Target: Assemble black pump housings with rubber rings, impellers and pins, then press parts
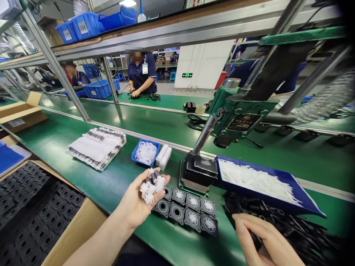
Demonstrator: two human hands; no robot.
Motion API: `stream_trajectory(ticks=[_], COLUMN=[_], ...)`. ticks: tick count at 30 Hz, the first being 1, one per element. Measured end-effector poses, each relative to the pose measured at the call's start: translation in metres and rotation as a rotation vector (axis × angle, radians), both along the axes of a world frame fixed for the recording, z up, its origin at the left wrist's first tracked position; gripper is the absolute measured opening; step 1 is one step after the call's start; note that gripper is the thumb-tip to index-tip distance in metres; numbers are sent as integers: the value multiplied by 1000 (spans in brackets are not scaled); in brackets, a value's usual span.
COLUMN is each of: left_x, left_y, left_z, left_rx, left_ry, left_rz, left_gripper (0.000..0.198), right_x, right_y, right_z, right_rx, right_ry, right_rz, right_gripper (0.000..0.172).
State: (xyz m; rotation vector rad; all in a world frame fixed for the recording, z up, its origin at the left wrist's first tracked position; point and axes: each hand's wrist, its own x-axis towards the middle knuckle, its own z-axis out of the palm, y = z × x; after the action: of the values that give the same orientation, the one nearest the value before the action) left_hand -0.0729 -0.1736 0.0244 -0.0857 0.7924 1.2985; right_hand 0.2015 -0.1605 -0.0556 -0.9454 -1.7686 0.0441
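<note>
My left hand (138,203) is cupped around several small white fan impellers (149,190) with dark cylindrical hubs. Just right of it, square black fan frames (177,212) lie in two rows on the green bench. The frames at the right carry white impellers (208,223); some at the left show only a dark ring. My right hand (263,236) is at the lower right, thumb and forefinger pinched together beside a heap of black parts (294,229). Whatever is between these fingertips is too dark to make out.
A green bench press (198,168) stands behind the frames. Near it are a blue tray of white strips (255,181), a blue bin of white rings (145,152) and a stack of impellers (97,147). A carton of black frames (36,210) sits left. A co-worker (142,74) works opposite.
</note>
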Motion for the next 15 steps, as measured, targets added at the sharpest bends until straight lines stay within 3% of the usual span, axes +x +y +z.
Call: stream_trajectory(ticks=[6, 12, 15], left_x=[8, 11, 12], left_y=[-5, -11, -12], left_z=[-9, -16, -19], left_rx=[-39, -18, -56], left_ry=[-138, -173, -216], left_rz=[-58, -156, -218], left_gripper=[33, 34, 37], right_x=[-7, -32, -51], right_y=[-11, -12, -13], right_z=[11, 28, 34], right_rx=[-70, -273, -432], right_ry=[-20, -54, 3], right_rz=[40, 264, 390], right_gripper=[9, 10, 20])
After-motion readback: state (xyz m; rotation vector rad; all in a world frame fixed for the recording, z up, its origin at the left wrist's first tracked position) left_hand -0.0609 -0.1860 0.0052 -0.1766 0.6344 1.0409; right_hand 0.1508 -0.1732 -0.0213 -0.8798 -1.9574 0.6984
